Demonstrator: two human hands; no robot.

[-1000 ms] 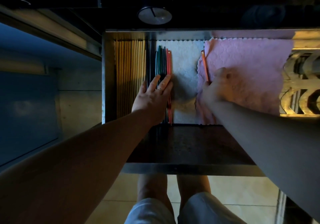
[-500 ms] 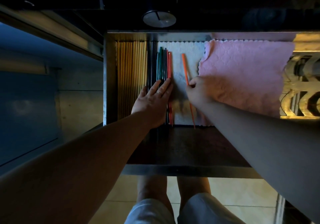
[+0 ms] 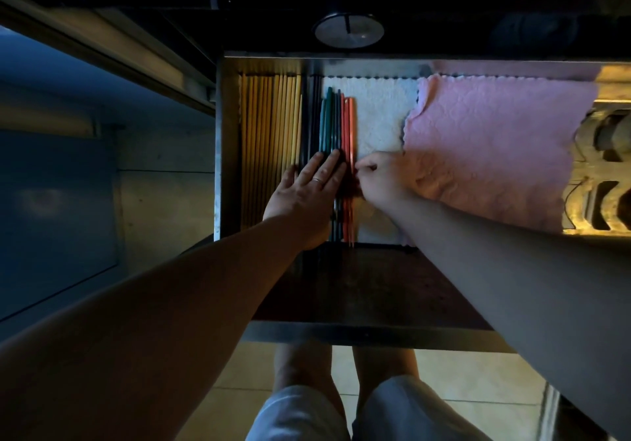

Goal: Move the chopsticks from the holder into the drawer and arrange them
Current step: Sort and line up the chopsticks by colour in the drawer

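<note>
Orange chopstick [image 3: 350, 126] pinched in curled fingers of right hand [image 3: 382, 181], against row's right edge | left hand [image 3: 307, 198] flat, fingers straight and together, pressing teal and dark chopsticks [image 3: 329, 119] | all parallel on white cloth [image 3: 379, 116], toward left wall of drawer [image 3: 220, 150]

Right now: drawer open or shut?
Open. The drawer is pulled out; its chopsticks and pink cloth show from above.

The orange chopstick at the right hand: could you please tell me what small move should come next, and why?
Probably nudge the orange chopstick flush against the coloured row, then release. The right hand pinches it at the row's right edge while the left hand presses the row flat.
</note>
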